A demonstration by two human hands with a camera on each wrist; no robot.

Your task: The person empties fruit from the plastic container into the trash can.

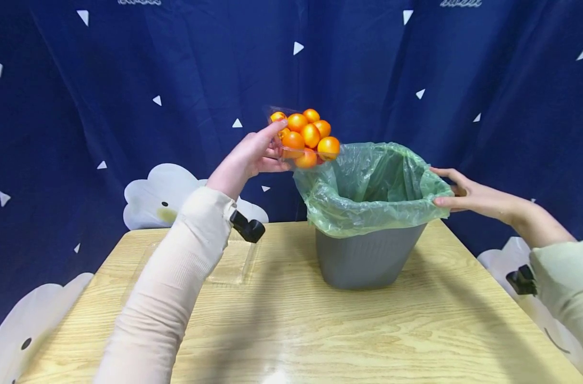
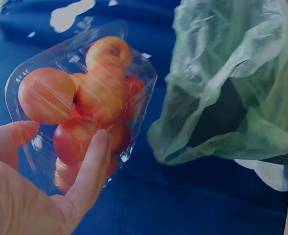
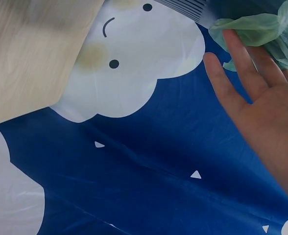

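My left hand (image 1: 255,152) grips a clear plastic fruit box (image 2: 149,73) by its near side, thumb on one side and fingers on the other. Inside it are several round orange-red fruits (image 1: 310,136). The box is held up in the air, tilted, at the left rim of a grey bin (image 1: 368,256). A thin green bag (image 1: 363,216) lines the bin and folds down over its rim. At the bin's right side my right hand (image 1: 483,200) touches the bag with thumb and fingers spread. Its fingers look nearly straight in the right wrist view.
The bin stands on a wooden table (image 1: 291,330), towards its back right. Behind my left forearm lies a clear plastic tray (image 1: 231,261). A dark blue curtain (image 1: 214,64) with white shapes hangs just behind the table.
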